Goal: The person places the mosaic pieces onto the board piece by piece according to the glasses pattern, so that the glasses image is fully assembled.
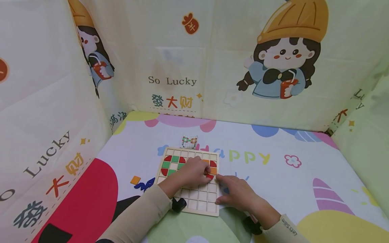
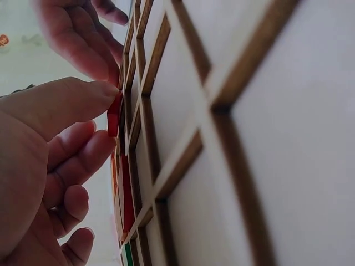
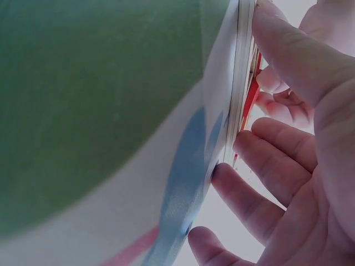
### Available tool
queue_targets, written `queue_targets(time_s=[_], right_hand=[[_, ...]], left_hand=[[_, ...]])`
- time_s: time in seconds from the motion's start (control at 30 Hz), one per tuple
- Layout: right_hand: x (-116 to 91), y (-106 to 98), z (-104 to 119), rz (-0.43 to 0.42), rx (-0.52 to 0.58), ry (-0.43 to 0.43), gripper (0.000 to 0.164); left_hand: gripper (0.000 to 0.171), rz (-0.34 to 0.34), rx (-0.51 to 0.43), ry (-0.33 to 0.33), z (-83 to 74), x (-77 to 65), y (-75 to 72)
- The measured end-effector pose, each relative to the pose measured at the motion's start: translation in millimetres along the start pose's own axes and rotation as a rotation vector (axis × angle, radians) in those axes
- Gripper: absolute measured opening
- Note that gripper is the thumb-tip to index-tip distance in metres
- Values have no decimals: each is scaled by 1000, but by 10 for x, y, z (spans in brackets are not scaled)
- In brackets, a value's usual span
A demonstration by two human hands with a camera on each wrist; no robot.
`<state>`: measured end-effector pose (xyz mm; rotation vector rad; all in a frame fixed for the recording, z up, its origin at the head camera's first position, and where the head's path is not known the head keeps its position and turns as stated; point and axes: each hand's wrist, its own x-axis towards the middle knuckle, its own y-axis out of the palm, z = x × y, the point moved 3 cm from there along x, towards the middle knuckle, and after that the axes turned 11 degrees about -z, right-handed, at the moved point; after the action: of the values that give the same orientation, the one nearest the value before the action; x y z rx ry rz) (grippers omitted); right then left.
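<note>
Red piece [image 2: 113, 116], pinched at the face of the wooden board [image 1: 202, 195], lower centre of the head view; seating cannot be told. Probably light, stiff and smooth, best held by opposite edges. The left hand's [image 1: 192, 172] grip is nearly closed, thumb and fingers on the piece. The right hand [image 1: 240, 194], fingers parted, holding nothing, touches the board's right edge. Lower left: orange tile [image 1: 135, 180], desk [image 1: 267, 179].

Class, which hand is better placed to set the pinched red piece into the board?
Probably the left hand: it pinches the red piece at the grid board. The right hand touches the board's right edge, holding no piece.
</note>
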<state>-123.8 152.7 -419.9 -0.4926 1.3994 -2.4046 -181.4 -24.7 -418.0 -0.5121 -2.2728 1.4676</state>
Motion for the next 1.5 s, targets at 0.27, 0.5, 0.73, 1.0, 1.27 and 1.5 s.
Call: queue_targets(time_s=[0.27, 0.5, 0.73, 1.0, 1.27, 1.5], right_hand=[[0, -2, -1, -1, -13, -7, 74], [3, -2, -4, 3, -4, -7, 74], [6, -3, -9, 3, 7, -26, 70], [3, 0, -9, -7, 4, -25, 69], [6, -2, -8, -3, 4, -14, 69], [9, 5, -3, 1, 1, 3, 70]], left_hand=[[19, 51, -66, -60, 45, -1, -48], [10, 71, -125, -20, 79, -1, -25], [12, 59, -120, 15, 49, 7, -6], [10, 56, -114, -3, 36, 30, 21], [13, 51, -75, -30, 12, 39, 26], [19, 24, -87, -62, 21, 31, -68]])
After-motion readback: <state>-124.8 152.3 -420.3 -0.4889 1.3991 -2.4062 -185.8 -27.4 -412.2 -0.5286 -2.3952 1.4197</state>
